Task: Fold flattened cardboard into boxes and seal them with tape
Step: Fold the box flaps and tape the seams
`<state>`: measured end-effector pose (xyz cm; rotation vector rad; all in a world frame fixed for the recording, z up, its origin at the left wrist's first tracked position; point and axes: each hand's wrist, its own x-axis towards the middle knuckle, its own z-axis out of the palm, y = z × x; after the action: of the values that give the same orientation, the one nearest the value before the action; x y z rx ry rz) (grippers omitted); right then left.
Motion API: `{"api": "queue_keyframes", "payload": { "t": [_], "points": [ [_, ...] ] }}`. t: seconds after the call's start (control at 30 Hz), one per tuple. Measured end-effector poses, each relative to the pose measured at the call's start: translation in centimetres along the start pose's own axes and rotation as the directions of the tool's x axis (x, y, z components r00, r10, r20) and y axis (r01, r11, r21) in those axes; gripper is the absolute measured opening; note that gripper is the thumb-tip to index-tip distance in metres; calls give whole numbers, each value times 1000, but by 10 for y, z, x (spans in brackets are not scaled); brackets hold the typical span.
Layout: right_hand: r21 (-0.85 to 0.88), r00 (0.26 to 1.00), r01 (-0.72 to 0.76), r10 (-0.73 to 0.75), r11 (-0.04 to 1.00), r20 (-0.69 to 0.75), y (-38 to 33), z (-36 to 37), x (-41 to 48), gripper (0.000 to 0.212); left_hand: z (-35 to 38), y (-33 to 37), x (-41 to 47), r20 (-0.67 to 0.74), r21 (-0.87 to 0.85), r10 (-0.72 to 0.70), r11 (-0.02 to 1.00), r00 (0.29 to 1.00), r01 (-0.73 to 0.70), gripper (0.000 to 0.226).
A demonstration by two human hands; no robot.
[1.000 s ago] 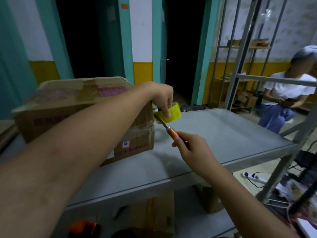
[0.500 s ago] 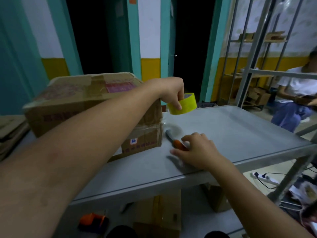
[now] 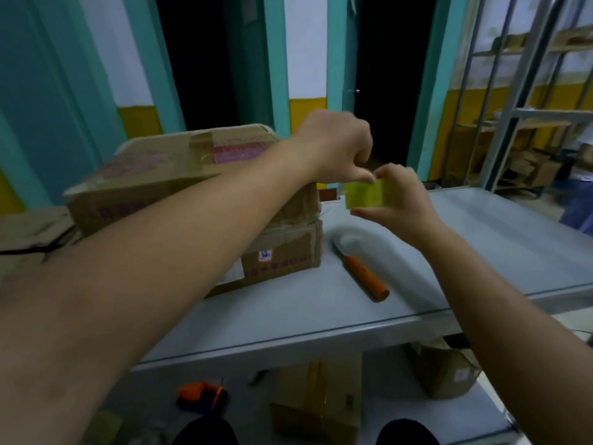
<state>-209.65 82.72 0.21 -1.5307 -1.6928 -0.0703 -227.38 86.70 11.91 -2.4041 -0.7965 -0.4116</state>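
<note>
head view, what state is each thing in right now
tape roll, held above the table by both hands
left hand, pinches the tape roll's top edge
right hand, grips the tape roll
knife, lying flat on table, unheld
cardboard box, closed, taped, on table

Place looked like a small warehouse packing room: grey metal table with a taped cardboard box on it, more cartons on the lower shelf underneath, metal racks holding cardboard at the right, teal door frames and plain yellow-and-white walls.
</note>
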Motion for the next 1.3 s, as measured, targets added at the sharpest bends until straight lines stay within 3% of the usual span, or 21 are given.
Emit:
{"api": "queue_keyframes", "payload": {
  "t": [0.03, 0.1, 0.17, 0.23, 0.43, 0.5, 0.53, 0.6, 0.7, 0.83, 0.9, 1.03, 1.3],
  "points": [
    [-46, 999, -35, 33, 998, -37, 5, 5, -2, 70, -6, 1, -6, -112, 24, -49, 998, 993, 52, 54],
    [-132, 992, -121, 114, 984, -58, 17, 13, -9, 67, -16, -1, -26, -206, 8, -174, 984, 963, 180, 66],
    [-202, 975, -224, 220, 953, -41, 26, 17, -15, 63, -17, -6, -55, -163, 40, -302, 949, 939, 312, 89],
    [-247, 959, -277, 285, 929, -6, 26, 19, -21, 61, -15, -12, -88, -88, 84, -375, 920, 923, 382, 97],
    [-478, 864, -228, 403, 848, 302, 10, 9, -24, 67, -11, -37, -135, -132, 82, -237, 965, 963, 249, 80],
    [-527, 893, -151, 344, 837, 291, -6, 5, -24, 64, -10, -53, -143, -117, 25, -217, 975, 969, 221, 79],
    [-475, 932, -96, 247, 875, 265, -17, 4, -24, 58, -7, -61, -148, -105, -5, -215, 976, 971, 216, 78],
    [-195, 976, 56, -12, 979, 217, -47, 3, -24, 45, -2, -77, -156, -82, -46, -217, 976, 973, 214, 77],
    [155, 951, 207, -236, 966, 202, -99, 5, -27, 47, 3, -93, -163, -57, -72, -226, 972, 972, 222, 78],
    [203, 920, 218, -271, 954, 284, -126, 29, -24, 37, 4, -101, -169, -57, -113, -225, 970, 973, 217, 78],
    [253, 915, 254, -316, 934, 249, -127, 40, -22, 20, 4, -107, -172, -63, -121, -219, 970, 974, 211, 77],
    [362, 917, 253, -341, 897, 204, -122, 55, -16, 8, 6, -116, -178, -62, -158, -202, 969, 977, 191, 79],
    [547, 943, 266, -332, 794, 22, -110, 84, -12, 13, 10, -117, -182, -92, -178, -187, 969, 978, 168, 80]
  ]
}}
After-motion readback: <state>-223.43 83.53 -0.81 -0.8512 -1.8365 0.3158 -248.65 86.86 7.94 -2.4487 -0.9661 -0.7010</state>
